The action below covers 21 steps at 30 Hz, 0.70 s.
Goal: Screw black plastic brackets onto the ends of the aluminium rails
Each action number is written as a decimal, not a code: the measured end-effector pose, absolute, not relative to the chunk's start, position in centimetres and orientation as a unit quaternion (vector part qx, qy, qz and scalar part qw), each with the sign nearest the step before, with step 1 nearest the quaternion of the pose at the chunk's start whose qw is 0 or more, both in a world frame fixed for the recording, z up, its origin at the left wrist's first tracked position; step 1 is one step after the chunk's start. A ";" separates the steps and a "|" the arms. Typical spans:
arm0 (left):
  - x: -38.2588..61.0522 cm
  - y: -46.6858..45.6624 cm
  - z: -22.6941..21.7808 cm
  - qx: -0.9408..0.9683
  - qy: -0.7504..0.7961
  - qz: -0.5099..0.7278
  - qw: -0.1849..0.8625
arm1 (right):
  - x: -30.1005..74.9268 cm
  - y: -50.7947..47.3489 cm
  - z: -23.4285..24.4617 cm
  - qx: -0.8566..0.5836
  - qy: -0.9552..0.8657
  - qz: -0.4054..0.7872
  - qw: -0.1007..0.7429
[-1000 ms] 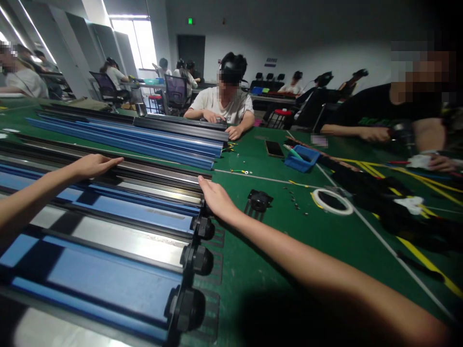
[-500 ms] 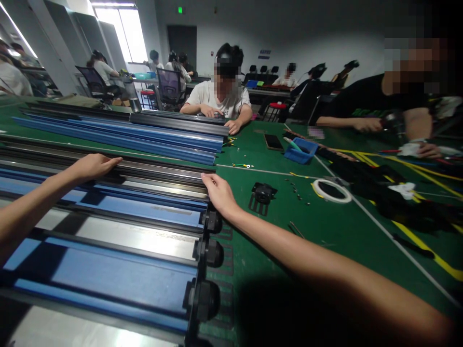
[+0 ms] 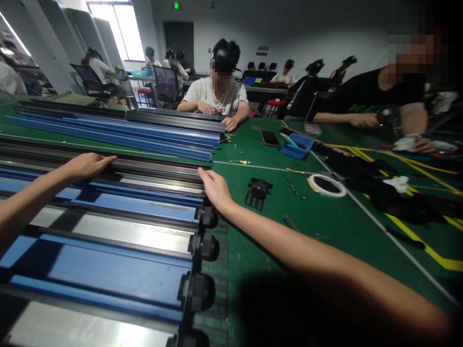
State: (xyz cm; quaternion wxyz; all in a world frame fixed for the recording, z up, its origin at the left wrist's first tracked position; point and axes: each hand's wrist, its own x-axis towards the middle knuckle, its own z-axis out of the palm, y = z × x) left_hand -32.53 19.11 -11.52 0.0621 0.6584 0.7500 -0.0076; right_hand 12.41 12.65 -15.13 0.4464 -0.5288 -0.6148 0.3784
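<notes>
One green table point(image 3: 253, 241) is carrying everything; at its left, blue and silver profiles point(image 3: 119, 262) are running out of view, so their number is staying uncertain; one long dark rail point(image 3: 159, 166) is lying along their far side, its right end showing and its left end running out of view; it is looking stiff and probably awkward more than heavy, its smooth faces likely being slippery, so holding it by its edges at two well-spaced places is seeming surest; the left hand point(image 3: 87, 165) is resting over it, fingers nearly together, and the right hand point(image 3: 216, 189) is touching its right end, thumb on top; how firmly either is closing, one cannot tell; beyond, one white ring point(image 3: 327, 185) and one blue tray point(image 3: 297, 147) are lying; four black end fittings point(image 3: 204, 246) are showing, plus one loose black fitting point(image 3: 259, 188); one phone point(image 3: 270, 138) is lying near the tray; several tiny dark pieces point(image 3: 290, 183) are scattering too small for counting.
</notes>
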 end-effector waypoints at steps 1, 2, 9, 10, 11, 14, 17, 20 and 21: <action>-32.6 19.2 -11.5 0.657 0.751 -0.013 0.061 | 12.4 12.7 -15.3 -0.522 -0.617 0.382 0.448; -32.6 19.2 -11.5 0.656 0.752 -0.017 0.060 | 12.4 12.7 -15.4 -0.516 -0.620 0.384 0.450; -32.4 19.1 -11.6 0.656 0.752 -0.025 0.056 | 12.4 12.8 -15.7 -0.500 -0.633 0.375 0.457; -32.5 19.1 -11.7 0.655 0.754 -0.023 0.053 | 12.4 12.7 -15.7 -0.499 -0.634 0.373 0.458; -32.5 19.2 -11.8 0.653 0.755 -0.022 0.049 | 12.4 12.7 -15.7 -0.498 -0.636 0.371 0.459; -32.9 19.4 -12.0 0.649 0.760 -0.022 0.039 | 12.5 12.7 -15.8 -0.496 -0.637 0.366 0.463; -33.1 19.5 -12.2 0.648 0.760 -0.026 0.035 | 12.4 12.8 -16.0 -0.493 -0.637 0.366 0.466; -33.0 19.4 -12.2 0.652 0.758 -0.020 0.030 | 12.4 12.9 -16.0 -0.493 -0.637 0.365 0.467; -32.9 19.3 -12.2 0.653 0.757 -0.016 0.029 | 12.4 12.9 -16.0 -0.493 -0.637 0.365 0.468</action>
